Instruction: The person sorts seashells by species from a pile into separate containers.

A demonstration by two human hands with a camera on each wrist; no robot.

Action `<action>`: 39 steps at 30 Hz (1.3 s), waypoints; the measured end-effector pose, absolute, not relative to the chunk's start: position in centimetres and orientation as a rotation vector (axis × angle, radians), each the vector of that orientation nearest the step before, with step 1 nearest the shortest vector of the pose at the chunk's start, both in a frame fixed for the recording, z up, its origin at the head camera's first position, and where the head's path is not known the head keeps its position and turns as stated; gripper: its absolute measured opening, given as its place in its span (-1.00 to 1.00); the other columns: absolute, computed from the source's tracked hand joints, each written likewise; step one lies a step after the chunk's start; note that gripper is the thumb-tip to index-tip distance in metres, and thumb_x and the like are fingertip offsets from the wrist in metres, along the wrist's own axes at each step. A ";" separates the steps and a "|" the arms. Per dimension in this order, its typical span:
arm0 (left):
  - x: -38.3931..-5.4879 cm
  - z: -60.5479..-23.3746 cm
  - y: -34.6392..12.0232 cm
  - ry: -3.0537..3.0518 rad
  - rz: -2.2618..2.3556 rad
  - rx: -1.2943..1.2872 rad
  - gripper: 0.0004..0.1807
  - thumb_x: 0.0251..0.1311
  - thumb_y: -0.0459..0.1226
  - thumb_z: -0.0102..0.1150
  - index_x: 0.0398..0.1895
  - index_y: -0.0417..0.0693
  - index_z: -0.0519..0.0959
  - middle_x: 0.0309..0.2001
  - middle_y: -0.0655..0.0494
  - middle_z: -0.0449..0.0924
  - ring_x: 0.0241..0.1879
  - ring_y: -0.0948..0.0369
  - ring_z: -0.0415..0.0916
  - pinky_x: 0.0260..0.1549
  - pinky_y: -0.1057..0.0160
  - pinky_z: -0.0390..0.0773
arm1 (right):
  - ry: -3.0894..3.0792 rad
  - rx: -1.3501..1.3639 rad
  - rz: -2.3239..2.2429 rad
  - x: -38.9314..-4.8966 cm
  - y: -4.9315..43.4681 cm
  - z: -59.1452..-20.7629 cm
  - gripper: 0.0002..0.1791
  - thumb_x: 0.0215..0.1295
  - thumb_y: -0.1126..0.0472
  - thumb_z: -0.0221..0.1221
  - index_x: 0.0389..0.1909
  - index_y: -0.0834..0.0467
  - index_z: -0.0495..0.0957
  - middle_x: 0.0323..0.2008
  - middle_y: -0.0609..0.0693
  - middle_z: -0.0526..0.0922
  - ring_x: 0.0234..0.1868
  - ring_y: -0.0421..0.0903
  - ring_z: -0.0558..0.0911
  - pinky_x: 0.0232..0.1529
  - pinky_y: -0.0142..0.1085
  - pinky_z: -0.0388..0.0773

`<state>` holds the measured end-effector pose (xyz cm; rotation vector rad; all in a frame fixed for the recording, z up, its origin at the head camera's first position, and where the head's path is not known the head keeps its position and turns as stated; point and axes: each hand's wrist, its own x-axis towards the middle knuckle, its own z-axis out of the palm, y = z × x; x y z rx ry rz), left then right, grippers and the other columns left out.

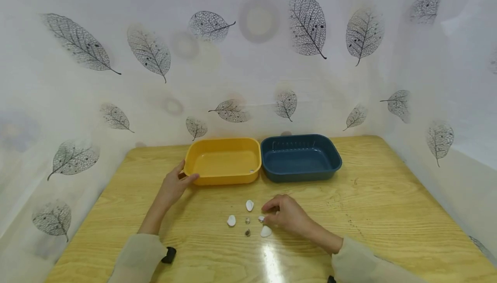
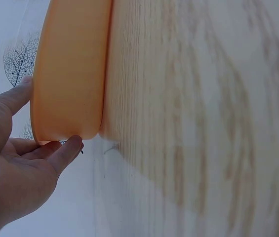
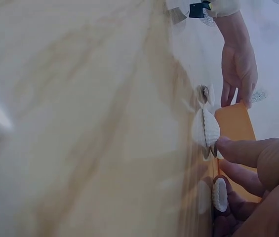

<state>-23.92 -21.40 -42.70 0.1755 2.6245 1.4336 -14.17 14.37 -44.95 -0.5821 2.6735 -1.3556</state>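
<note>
My left hand (image 1: 172, 188) grips the left end of a yellow basin (image 1: 223, 181), thumb over its front rim. The left wrist view shows fingers bent around the basin's end. My right hand (image 1: 289, 216) is low over the table, thumb and forefinger around a small white shell (image 1: 261, 218). In the right wrist view another white shell (image 3: 219, 195) lies against the curled lower fingers. A ridged white shell (image 3: 209, 127) is right at the fingertips. Nearby lie an oval white shell (image 1: 250, 205), another white shell (image 1: 231, 220) and a small dark shell (image 1: 247, 233).
A dark blue basin (image 1: 303, 176) stands against the yellow one's right side. A small pale piece (image 1: 251, 171) lies inside the yellow basin. Both stand on the wooden table (image 1: 388, 214), before a leaf-patterned curtain (image 1: 248, 76).
</note>
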 end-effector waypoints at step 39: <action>-23.7 -42.7 -21.4 2.626 1.442 0.192 -0.05 0.53 -0.09 0.15 0.62 -0.40 -0.18 0.60 -0.40 -0.16 0.48 -0.30 0.16 0.33 -0.15 0.41 | 2.870 -0.660 -1.150 -14.1 13.5 -45.1 -0.81 -0.01 0.23 0.60 -0.34 0.03 0.84 -0.40 -0.20 0.67 -0.29 -0.16 0.51 -0.26 -0.31 0.39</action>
